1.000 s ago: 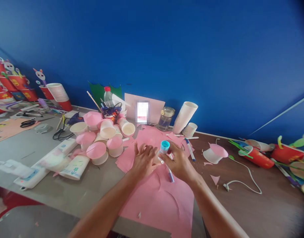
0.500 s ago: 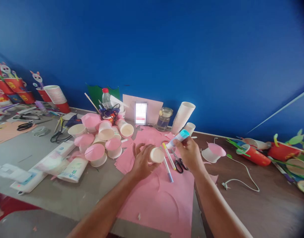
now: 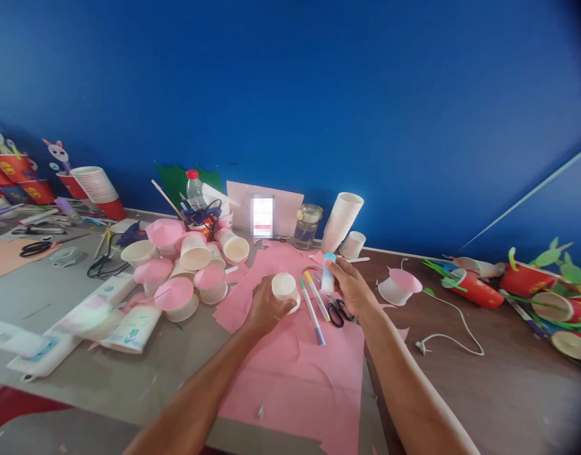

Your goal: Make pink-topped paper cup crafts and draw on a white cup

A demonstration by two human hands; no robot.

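A deep blue wall runs behind my cluttered craft table [image 3: 484,392], where a big pink paper sheet [image 3: 300,373] is spread in front of me. My left hand [image 3: 264,309] is closed around a small white paper cup [image 3: 284,287], holding it tipped with its mouth towards me, just above the pink sheet. My right hand [image 3: 350,287] grips a glue stick [image 3: 328,273] with a blue cap, upright, near the cup but not touching it. The cup looks light and thin-walled, easy to crush, so I judge a loose wrap around its side, near the base where it is stiffest, suits it best. The glue stick seems hard, smooth and light; pinching its barrel mid-length looks secure. Two marker pens [image 3: 313,308] and black scissors [image 3: 336,311] lie on the sheet between my hands. To my left sits a cluster of pink-topped cups [image 3: 181,278]; a stack of white cups [image 3: 341,221] leans by the wall.
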